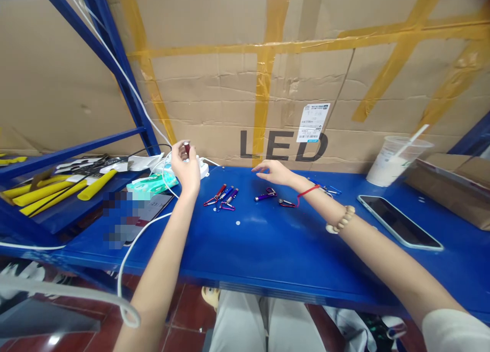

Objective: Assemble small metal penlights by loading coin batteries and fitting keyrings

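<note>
My left hand is raised at the back left of the shelf, its fingers closed around a dark red keychain flashlight. Over the middle of the shelf hovers my right hand, fingers apart and holding nothing. Just below it lie a purple keychain flashlight with a carabiner and a dark carabiner piece. Between the hands is a group of several red, blue and purple keychain flashlights with clips. Behind my right wrist a blue carabiner is partly hidden.
The blue metal shelf backs onto a taped cardboard box. At right are a phone, a plastic cup with straw and an open carton. Left are a power strip, green packet, white cable and yellow tubes.
</note>
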{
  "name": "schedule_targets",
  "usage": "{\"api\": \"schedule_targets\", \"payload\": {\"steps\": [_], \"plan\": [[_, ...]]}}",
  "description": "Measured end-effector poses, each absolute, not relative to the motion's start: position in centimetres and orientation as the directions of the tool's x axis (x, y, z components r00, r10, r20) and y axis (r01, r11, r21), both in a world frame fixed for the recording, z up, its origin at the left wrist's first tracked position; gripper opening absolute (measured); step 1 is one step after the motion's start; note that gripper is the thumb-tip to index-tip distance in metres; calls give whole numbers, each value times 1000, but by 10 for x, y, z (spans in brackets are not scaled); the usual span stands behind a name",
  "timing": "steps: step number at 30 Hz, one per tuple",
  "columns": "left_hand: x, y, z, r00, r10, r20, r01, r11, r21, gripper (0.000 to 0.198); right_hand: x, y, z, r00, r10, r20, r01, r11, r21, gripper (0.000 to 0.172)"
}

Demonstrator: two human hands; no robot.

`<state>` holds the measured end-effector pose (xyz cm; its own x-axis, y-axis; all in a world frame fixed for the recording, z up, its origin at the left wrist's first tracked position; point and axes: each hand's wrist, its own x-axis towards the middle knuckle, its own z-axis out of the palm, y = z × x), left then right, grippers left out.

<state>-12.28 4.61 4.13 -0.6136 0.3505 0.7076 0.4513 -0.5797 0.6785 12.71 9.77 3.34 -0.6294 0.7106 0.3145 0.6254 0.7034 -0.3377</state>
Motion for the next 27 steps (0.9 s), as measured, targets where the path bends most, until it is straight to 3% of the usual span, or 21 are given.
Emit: {"api": "schedule_targets", "payload": {"steps": [6, 11, 15, 20, 25, 27], "plan": [[-122, 44, 41, -655, 386, 649, 397, -555, 731, 15, 51, 141, 20, -666, 677, 313, 602, 736, -311, 34], [-102, 36, 40, -561, 503, 657, 434, -496, 752, 11, -4, 166, 6, -661, 698, 276, 640, 716, -279, 25], [-96, 32, 40, -523, 527, 670, 447, -499, 742, 10, -20, 173, -1, -605, 752, 261, 691, 659, -298, 27], [-86, 28, 40, -487, 560, 670, 438, -507, 742, 12, -7, 167, 10, -542, 774, 327, 673, 633, -383, 16], [-69, 25, 38, -316, 684, 657, 389, -539, 747, 12, 45, 133, 35, -500, 758, 418, 581, 652, -487, 30], [-64, 24, 36, -229, 728, 646, 353, -556, 752, 12, 72, 113, 40, -441, 767, 466, 450, 638, -624, 33]]}}
